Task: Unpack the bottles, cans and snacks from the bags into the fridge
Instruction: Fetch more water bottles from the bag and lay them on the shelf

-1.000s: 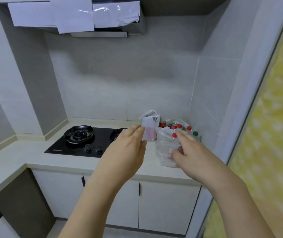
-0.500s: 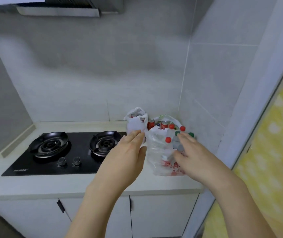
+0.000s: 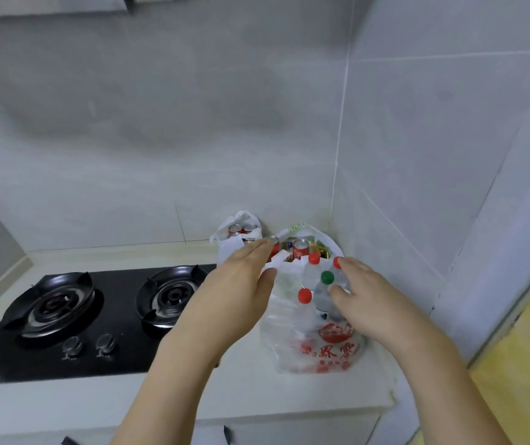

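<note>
Two plastic bags stand in the counter's back right corner. The near clear bag (image 3: 315, 345) with red print holds several water bottles with red caps and one green cap (image 3: 326, 277). Behind them red cans (image 3: 300, 248) and snacks show. A smaller white bag (image 3: 241, 234) at the back also holds red cans. My left hand (image 3: 234, 290) reaches over the near bag's left rim, fingers straight, holding nothing. My right hand (image 3: 366, 300) is at the bottles, thumb and fingers loosely spread beside the green-capped bottle, not closed on it.
A black two-burner gas stove (image 3: 74, 316) with two knobs lies left of the bags. Tiled walls close the corner behind and to the right. White cabinet doors (image 3: 289, 435) sit under the counter. A yellow patterned surface (image 3: 520, 380) is at the far right.
The view has come closer to the counter and the bags look larger. Both hands have moved forward onto the near bag; the right hand now reaches the bottle tops.
</note>
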